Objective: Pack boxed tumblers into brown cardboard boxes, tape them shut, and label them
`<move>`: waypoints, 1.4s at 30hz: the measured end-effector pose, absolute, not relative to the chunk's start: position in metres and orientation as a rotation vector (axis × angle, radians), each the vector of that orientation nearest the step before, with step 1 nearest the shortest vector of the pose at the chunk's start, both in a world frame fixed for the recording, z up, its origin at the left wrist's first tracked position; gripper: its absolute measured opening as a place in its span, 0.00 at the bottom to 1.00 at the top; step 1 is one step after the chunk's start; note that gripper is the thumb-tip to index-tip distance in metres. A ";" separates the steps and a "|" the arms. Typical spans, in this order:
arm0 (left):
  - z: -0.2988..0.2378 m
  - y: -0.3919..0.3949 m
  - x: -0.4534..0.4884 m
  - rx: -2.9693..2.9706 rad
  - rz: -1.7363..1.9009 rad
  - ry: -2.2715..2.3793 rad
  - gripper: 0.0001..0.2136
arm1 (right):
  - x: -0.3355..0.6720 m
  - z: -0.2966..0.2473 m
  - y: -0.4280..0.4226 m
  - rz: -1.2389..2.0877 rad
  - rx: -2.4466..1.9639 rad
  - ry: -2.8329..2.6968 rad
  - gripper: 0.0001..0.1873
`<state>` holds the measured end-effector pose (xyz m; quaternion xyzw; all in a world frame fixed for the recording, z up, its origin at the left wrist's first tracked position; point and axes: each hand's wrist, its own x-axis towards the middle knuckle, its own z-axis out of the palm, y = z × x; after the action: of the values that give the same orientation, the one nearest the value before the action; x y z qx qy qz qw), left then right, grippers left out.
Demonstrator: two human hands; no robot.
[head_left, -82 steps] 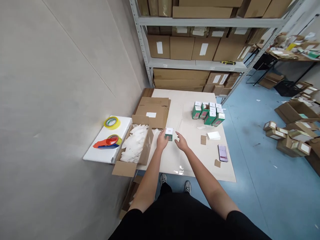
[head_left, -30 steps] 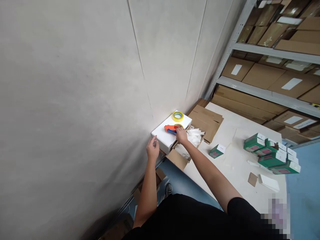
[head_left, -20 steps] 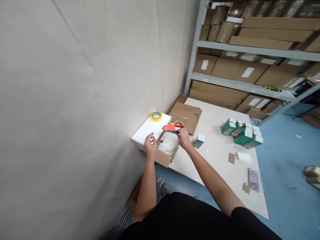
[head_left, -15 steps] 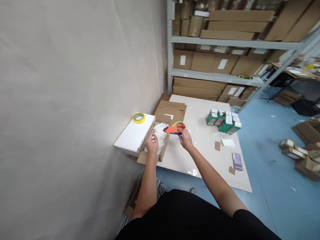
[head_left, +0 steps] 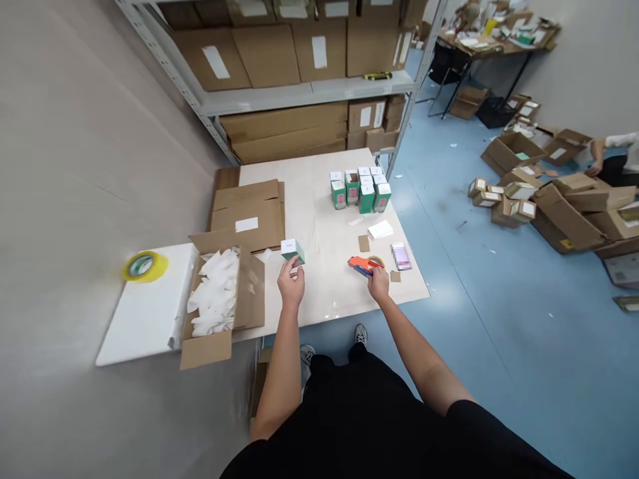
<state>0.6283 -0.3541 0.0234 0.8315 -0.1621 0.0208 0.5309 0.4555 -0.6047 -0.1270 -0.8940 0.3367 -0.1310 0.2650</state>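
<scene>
My right hand (head_left: 379, 283) is closed around the handle of an orange and blue tape dispenser (head_left: 360, 264) with a yellow tape roll, held over the right side of the table. My left hand (head_left: 291, 285) is at the near side of a small green box with a white top (head_left: 289, 248). Its fingers are curved and apart; whether they touch the box I cannot make out. Left of that hand, an open carton (head_left: 251, 293) holds crumpled white packing paper (head_left: 215, 293), its flaps spread out.
Several green boxes (head_left: 366, 198) stand at the table's (head_left: 319, 286) back right. Flattened cardboard (head_left: 252, 206) lies at the back left; a yellow tape roll (head_left: 144, 266) rests on a white block (head_left: 150, 319). Shelving (head_left: 279, 96) stands behind. A co-worker's arm (head_left: 598, 156) shows among cartons at right.
My view has swung right. My right hand has carried the tape dispenser away from the carton to the table's right side. My left hand has left the carton and is now by the green box.
</scene>
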 end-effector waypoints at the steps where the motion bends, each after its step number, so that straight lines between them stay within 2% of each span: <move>1: 0.019 -0.363 0.622 1.990 0.026 -0.389 0.17 | 0.444 -0.138 -0.613 -0.281 -2.395 0.979 0.11; 8: 0.004 -0.388 0.598 2.060 -0.107 -0.409 0.17 | 0.382 -0.187 -0.638 0.044 -2.234 1.332 0.18; 12: 0.010 -0.390 0.600 2.100 -0.081 -0.429 0.18 | 0.380 -0.187 -0.646 0.069 -2.206 1.339 0.14; 14: 0.014 -0.394 0.603 2.100 -0.057 -0.439 0.18 | 0.391 -0.176 -0.651 -0.011 -2.192 1.292 0.14; 19: 0.027 -0.408 0.610 2.054 -0.027 -0.489 0.18 | 0.439 -0.126 -0.657 -0.418 -2.142 0.945 0.22; 24: 0.050 -0.400 0.619 2.035 0.042 -0.516 0.18 | 0.509 -0.063 -0.635 -0.660 -2.122 0.588 0.21; 33: 0.090 -0.311 0.671 2.102 0.224 -0.369 0.19 | 0.642 0.018 -0.551 -0.558 -2.159 0.108 0.24; 42: 0.104 -0.220 0.792 2.160 0.158 -0.302 0.21 | 0.763 0.025 -0.478 -0.483 -2.205 0.022 0.26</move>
<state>0.7925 -0.2198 0.1036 0.8773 -0.1225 0.0641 0.4596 0.7626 -0.4783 0.0249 -0.8829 0.0087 -0.1933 0.4279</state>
